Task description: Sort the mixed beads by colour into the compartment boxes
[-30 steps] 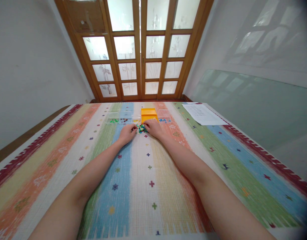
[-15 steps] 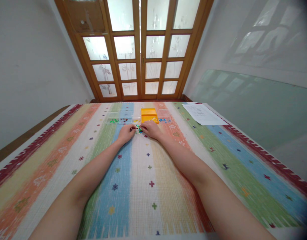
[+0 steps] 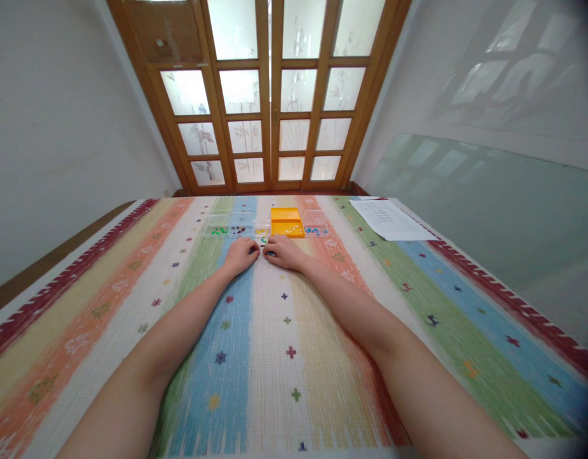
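Observation:
My left hand [image 3: 242, 255] rests on the striped tablecloth, its fingers curled inward with thumb and index finger close together. Just across from it, my right hand [image 3: 283, 252] lies with fingers bent down over the cloth. A few small green pieces [image 3: 264, 241] show between the hands, at the far side. Some blue pieces [image 3: 271, 253] peek out under my right fingers. Whatever either hand pinches is too small or hidden to make out. Right behind the hands stands an open yellow box [image 3: 287, 215] with small pale pieces in it.
Clear plastic boxes flank the yellow box, holding green pieces [image 3: 220, 231], dark red pieces [image 3: 238, 231], yellow pieces [image 3: 261, 231] and blue pieces [image 3: 316, 231]. A printed paper sheet [image 3: 389, 220] lies at the far right of the tablecloth [image 3: 270, 357]. Glazed wooden doors [image 3: 270, 121] stand beyond the table.
My right hand has shifted slightly left and nearer to me, its fingers now covering much of the small coloured pile. My left hand has barely moved.

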Available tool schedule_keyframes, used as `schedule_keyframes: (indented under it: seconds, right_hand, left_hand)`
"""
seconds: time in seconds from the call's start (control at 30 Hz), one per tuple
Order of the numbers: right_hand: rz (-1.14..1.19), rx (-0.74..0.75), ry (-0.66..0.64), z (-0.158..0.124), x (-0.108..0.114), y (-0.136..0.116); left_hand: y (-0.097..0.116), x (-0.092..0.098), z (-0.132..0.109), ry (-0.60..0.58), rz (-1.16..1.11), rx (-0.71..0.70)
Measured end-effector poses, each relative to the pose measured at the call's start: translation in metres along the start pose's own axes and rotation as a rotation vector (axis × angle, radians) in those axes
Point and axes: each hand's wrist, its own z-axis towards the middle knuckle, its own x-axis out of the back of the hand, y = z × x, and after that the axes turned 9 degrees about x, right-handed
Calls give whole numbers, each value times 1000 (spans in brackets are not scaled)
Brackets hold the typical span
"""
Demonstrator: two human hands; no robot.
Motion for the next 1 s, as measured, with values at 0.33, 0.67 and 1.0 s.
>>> schedule_keyframes:
  seconds: [0.33,0.67,1.0]
  right_hand:
    - [21,-2,0,2,-3,0]
    - [21,-23,14,3,-4,-1]
    - [2,31,10,1,-4,3]
  left_hand:
    - [-5,-2,2,2,4,-10]
    - [-7,-2,2,-18,-16,-2]
    - [-11,-4,5,-33,-12,-15]
